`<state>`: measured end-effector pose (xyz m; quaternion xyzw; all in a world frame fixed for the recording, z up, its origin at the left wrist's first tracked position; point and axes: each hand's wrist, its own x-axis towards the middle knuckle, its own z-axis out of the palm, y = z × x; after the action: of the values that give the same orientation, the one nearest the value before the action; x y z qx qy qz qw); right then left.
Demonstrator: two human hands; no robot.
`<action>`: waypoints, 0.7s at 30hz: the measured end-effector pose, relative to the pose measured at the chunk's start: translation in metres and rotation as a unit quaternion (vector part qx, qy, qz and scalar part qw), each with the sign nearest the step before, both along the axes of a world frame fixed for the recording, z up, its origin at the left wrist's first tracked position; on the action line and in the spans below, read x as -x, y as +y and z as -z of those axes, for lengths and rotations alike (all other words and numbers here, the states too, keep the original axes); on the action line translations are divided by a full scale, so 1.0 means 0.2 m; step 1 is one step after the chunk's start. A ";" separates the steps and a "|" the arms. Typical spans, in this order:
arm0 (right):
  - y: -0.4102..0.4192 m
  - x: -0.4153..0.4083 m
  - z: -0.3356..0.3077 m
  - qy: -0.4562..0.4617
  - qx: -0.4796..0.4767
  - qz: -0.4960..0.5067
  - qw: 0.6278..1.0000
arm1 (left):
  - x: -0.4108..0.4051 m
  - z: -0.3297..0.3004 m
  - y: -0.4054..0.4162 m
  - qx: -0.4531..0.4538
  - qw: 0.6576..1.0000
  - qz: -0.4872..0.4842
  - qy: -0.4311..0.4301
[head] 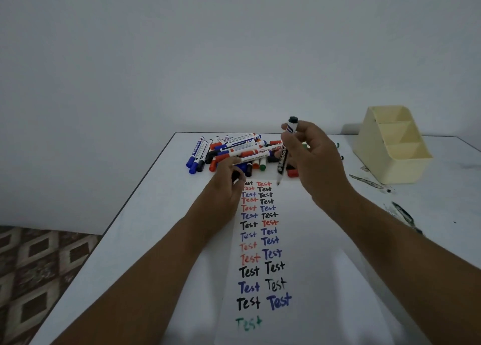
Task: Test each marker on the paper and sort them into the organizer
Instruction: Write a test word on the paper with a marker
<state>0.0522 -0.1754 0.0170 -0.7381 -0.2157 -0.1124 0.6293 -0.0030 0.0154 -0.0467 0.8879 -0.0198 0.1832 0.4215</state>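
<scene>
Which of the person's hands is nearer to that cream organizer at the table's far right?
The right. The right hand, holding an uncapped marker upright, is just left of the organizer. The left hand, holding a black cap, lies farther left, beyond the paper.

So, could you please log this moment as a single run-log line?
right hand: holds uncapped marker over paper | left hand: holds black cap | pile: unsorted | organizer: shows no markers
</scene>
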 end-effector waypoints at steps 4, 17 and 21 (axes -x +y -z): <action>-0.06 -0.07 0.02 -0.181 0.230 -0.008 0.956 | -0.02 0.00 0.00 -0.042 0.999 -0.023 0.024; -0.02 -0.08 0.11 -0.303 0.510 0.027 0.804 | -0.01 -0.01 0.01 -0.186 0.983 0.000 -0.006; -0.01 -0.08 0.13 -0.301 0.504 0.027 0.809 | -0.02 0.00 0.01 -0.168 0.985 -0.011 0.026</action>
<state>0.0687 -0.1770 -0.0086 -0.8862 -0.4008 -0.2218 0.0695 0.0008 0.0181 -0.0460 0.9507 -0.0301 0.1588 0.2648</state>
